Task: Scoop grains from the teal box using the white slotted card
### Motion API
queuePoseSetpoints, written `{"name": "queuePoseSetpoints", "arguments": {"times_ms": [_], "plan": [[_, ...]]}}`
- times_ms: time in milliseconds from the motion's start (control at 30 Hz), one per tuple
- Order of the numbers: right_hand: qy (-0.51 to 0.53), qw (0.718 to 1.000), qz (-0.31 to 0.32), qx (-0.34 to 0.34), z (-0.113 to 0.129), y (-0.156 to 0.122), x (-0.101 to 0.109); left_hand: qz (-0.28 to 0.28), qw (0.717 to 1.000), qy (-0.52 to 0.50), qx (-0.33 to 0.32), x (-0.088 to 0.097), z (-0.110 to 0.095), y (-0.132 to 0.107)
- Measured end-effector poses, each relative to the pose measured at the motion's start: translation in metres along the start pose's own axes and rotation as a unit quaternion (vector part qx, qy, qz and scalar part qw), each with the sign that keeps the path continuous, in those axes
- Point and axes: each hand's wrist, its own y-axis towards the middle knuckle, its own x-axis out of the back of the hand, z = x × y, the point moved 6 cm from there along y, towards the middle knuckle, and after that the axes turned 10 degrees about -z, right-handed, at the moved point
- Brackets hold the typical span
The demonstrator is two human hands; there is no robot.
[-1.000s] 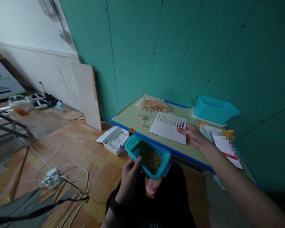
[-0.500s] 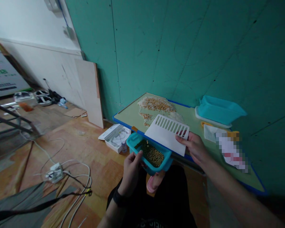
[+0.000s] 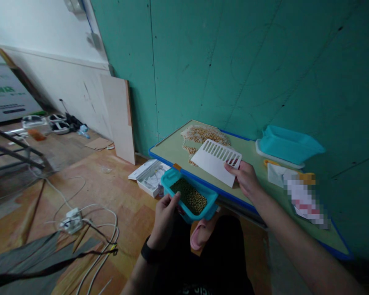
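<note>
My left hand (image 3: 166, 215) grips the near rim of a blue plastic tub (image 3: 209, 207), held just below the table's front edge. Inside lie green beans (image 3: 182, 188) and yellowish soybeans (image 3: 197, 203), side by side. In my right hand (image 3: 245, 178) is a flat white slotted scraper (image 3: 213, 166), thumb on top, tilted over the table's front part. Its slots point toward the back. Behind it, soybeans (image 3: 204, 134) mixed with pale grains are spread on the table (image 3: 169, 149), and the scraper covers part of them.
A second blue tub (image 3: 290, 143) stands on a white lid at the table's back right, by a yellow-and-white item and a blurred packet (image 3: 306, 200). An opened white box (image 3: 149, 178) sits on the floor. Cables and a power strip (image 3: 72, 221) lie at left. A green wall backs the table.
The white scraper has moved back and up, away from the tub, over the table. The tub has shifted slightly left. The few falling beans above it are gone.
</note>
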Motion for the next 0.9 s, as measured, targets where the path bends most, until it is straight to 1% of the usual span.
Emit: {"name": "queuePoseSetpoints", "arguments": {"times_ms": [300, 433, 667, 800, 900], "plan": [[0.012, 0.999, 0.039, 0.001, 0.006, -0.002, -0.017, 0.0, 1.0, -0.003, -0.002, 0.002, -0.001, 0.003], [0.01, 0.999, 0.042, -0.004, 0.008, -0.004, -0.022, -0.001, 1.0, -0.007, 0.005, 0.004, 0.0, 0.002], [0.013, 0.999, 0.048, 0.002, 0.011, -0.005, -0.03, 0.005, 1.0, 0.003, -0.005, 0.003, -0.005, -0.004], [0.029, 0.998, 0.056, -0.007, 0.01, -0.007, -0.037, 0.001, 1.0, -0.007, 0.003, 0.005, -0.003, -0.002], [0.032, 0.998, 0.044, -0.02, 0.007, -0.007, -0.039, 0.005, 1.0, -0.006, 0.008, 0.007, 0.0, 0.001]]}}
